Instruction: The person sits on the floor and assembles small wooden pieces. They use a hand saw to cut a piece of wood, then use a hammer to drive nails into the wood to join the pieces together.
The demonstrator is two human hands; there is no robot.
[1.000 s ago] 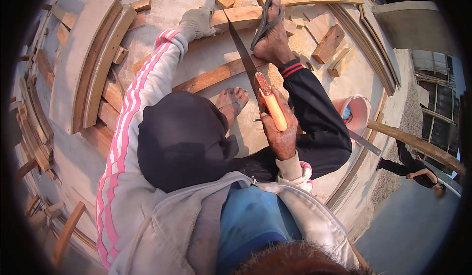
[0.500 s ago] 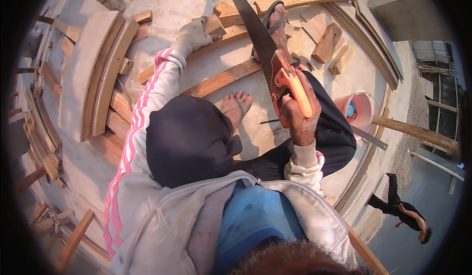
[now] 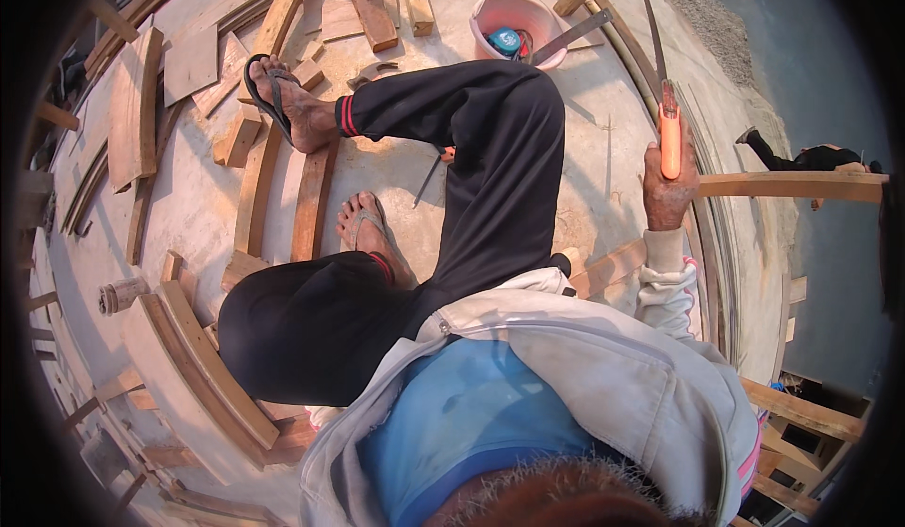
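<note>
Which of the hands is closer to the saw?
Right: the right hand grips the saw by its orange handle. The left hand is out of sight, away from the saw.

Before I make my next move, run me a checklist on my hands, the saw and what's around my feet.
1. Right hand closed on the orange-handled saw: ok.
2. Saw apart from both legs: ok.
3. Left hand placed safely: cannot tell; it is out of view.
4. Toes covered: not ok; they are bare.
5. Timber away from the feet: not ok; pieces lie beside them.
6. Metal strip fully inside the pink bucket: not ok; it juts out.
</note>
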